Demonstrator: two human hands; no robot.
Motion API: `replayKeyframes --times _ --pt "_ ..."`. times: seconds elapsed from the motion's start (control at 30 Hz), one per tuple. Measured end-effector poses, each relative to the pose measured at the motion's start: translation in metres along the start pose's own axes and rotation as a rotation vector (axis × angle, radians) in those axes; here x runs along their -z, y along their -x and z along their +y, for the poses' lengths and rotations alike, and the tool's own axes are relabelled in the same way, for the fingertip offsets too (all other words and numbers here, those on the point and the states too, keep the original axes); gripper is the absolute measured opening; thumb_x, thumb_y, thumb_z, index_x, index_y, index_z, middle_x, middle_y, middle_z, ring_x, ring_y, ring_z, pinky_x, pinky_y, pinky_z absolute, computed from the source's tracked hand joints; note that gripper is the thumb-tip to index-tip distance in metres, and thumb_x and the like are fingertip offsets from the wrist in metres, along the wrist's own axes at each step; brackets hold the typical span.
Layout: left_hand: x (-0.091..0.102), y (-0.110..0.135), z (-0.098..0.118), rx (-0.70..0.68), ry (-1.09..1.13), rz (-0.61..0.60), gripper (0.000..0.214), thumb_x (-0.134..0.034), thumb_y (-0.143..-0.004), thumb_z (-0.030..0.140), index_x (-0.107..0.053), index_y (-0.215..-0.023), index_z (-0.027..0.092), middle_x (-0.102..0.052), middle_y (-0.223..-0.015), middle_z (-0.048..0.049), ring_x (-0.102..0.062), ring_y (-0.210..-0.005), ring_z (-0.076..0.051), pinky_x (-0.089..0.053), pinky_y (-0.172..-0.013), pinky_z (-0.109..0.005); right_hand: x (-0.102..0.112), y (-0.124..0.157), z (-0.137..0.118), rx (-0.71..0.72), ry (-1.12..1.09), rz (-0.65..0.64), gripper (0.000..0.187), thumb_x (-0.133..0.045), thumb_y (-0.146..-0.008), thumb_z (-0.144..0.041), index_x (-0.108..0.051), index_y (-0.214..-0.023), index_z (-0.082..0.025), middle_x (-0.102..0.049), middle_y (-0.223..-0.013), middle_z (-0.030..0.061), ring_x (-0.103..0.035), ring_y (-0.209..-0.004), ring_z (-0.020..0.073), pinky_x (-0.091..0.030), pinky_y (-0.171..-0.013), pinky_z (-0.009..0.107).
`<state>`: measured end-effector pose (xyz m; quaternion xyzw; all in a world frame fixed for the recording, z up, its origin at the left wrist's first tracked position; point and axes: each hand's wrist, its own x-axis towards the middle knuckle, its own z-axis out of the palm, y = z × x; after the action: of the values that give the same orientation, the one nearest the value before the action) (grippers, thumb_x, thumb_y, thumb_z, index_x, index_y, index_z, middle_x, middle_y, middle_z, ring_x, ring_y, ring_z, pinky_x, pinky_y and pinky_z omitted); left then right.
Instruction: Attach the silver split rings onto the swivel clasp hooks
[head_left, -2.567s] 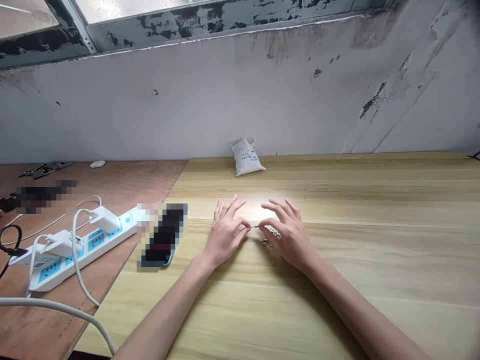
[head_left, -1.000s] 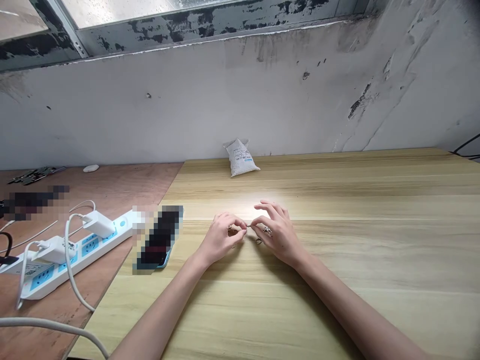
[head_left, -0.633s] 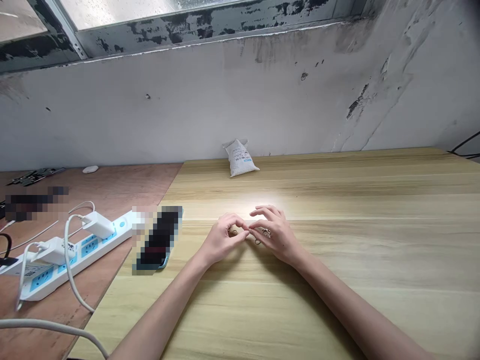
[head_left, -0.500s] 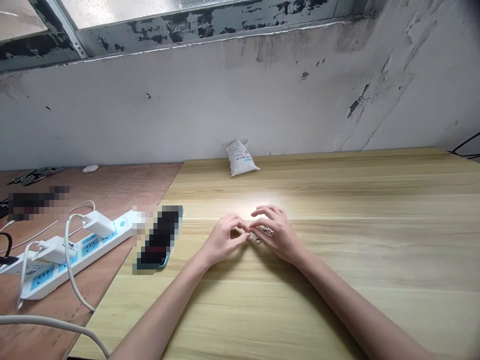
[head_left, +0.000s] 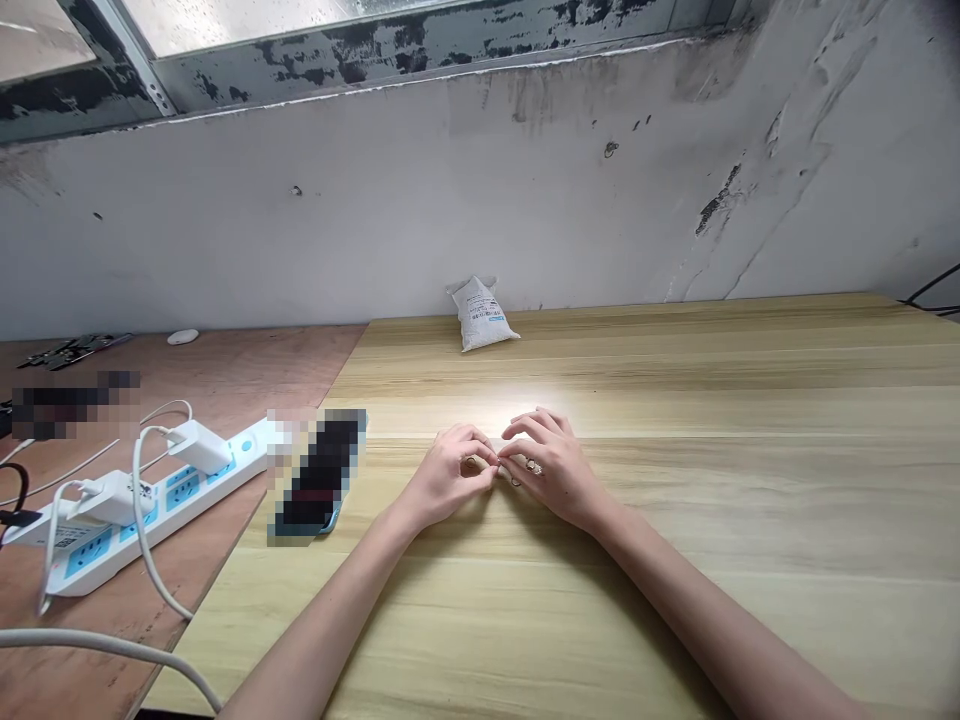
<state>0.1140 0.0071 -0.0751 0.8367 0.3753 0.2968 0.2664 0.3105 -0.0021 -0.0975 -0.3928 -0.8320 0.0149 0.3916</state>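
Note:
My left hand (head_left: 452, 474) and my right hand (head_left: 553, 465) meet low over the wooden table, thumb and forefinger of each pinched together, fingertips nearly touching. A small metal ring (head_left: 470, 462) shows inside the curl of my left hand. Shiny metal links (head_left: 534, 466) sit under the fingers of my right hand, and another small ring (head_left: 515, 482) hangs just below its fingertips. Whether these pieces are joined is hidden by the fingers. My right hand's other fingers are raised and bent.
A white printed packet (head_left: 484, 315) lies by the wall. To the left are a blurred-out phone (head_left: 330, 520) and a white power strip (head_left: 247, 450) with plugged-in chargers (head_left: 201, 446). A thick pale cable (head_left: 112, 645) crosses the lower left of the brown tabletop (head_left: 300, 350).
Both hands keep almost the same place and pinch. The metal pieces by my right hand have shifted slightly, and the ring in my left hand shows a little more clearly.

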Motion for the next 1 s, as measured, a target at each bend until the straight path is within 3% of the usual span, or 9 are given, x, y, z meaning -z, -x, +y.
replayKeyframes --times 0.2,0.3,0.43,0.57,0.8,1.0 --pt "0.0 0.001 -0.002 -0.017 -0.169 0.05 0.008 -0.065 -0.081 0.013 -0.067 -0.08 0.021 -0.066 -0.093 -0.0015 -0.06 -0.093 -0.019 -0.045 -0.091 -0.04 -0.001 0.0 0.001 -0.011 0.046 -0.008 0.011 -0.062 -0.09 -0.025 -0.068 -0.082 -0.023 -0.067 -0.096 0.0036 -0.058 -0.098 0.0201 -0.04 -0.097 0.043" --pt "0.001 0.001 -0.005 -0.032 -0.299 0.079 0.007 -0.061 -0.084 0.015 -0.065 -0.081 0.019 -0.066 -0.103 -0.0048 -0.057 -0.103 -0.023 -0.046 -0.095 -0.045 0.001 0.0 0.004 -0.023 0.121 -0.058 0.013 -0.061 -0.091 -0.024 -0.068 -0.081 -0.022 -0.067 -0.102 0.0051 -0.058 -0.104 0.022 -0.038 -0.101 0.047" --pt "0.003 0.003 -0.008 -0.053 -0.492 0.088 0.01 -0.056 -0.087 0.015 -0.063 -0.082 0.019 -0.06 -0.129 -0.0077 -0.042 -0.133 -0.03 -0.028 -0.113 -0.061 0.004 0.001 0.006 0.011 0.23 -0.117 0.016 -0.06 -0.09 -0.022 -0.067 -0.076 -0.021 -0.067 -0.11 0.0064 -0.054 -0.117 0.026 -0.033 -0.107 0.053" --pt "0.003 0.003 -0.007 -0.059 -0.634 0.064 0.015 -0.052 -0.089 0.014 -0.063 -0.081 0.018 -0.05 -0.144 -0.0089 -0.029 -0.144 -0.032 -0.018 -0.115 -0.068 0.005 0.0 0.003 0.022 0.288 -0.095 0.016 -0.058 -0.091 -0.022 -0.067 -0.078 -0.021 -0.065 -0.119 0.0075 -0.051 -0.125 0.0264 -0.031 -0.111 0.054" --pt "0.0 0.001 -0.003 -0.101 -0.707 0.048 0.015 -0.053 -0.088 0.014 -0.065 -0.081 0.017 -0.047 -0.147 -0.0113 -0.028 -0.145 -0.033 -0.016 -0.115 -0.07 0.003 -0.002 -0.004 0.049 0.352 -0.062 0.018 -0.06 -0.088 -0.019 -0.067 -0.072 -0.017 -0.046 -0.146 0.0137 -0.024 -0.144 0.0368 -0.027 -0.113 0.059" --pt "-0.001 0.001 -0.005 -0.128 -0.676 0.057 0.014 -0.054 -0.087 0.014 -0.066 -0.081 0.017 -0.047 -0.147 -0.0122 -0.025 -0.146 -0.037 -0.017 -0.114 -0.071 0.003 -0.004 -0.006 0.057 0.365 -0.074 0.019 -0.06 -0.087 -0.017 -0.066 -0.069 -0.017 -0.045 -0.148 0.0117 -0.02 -0.145 0.0384 -0.028 -0.112 0.063"
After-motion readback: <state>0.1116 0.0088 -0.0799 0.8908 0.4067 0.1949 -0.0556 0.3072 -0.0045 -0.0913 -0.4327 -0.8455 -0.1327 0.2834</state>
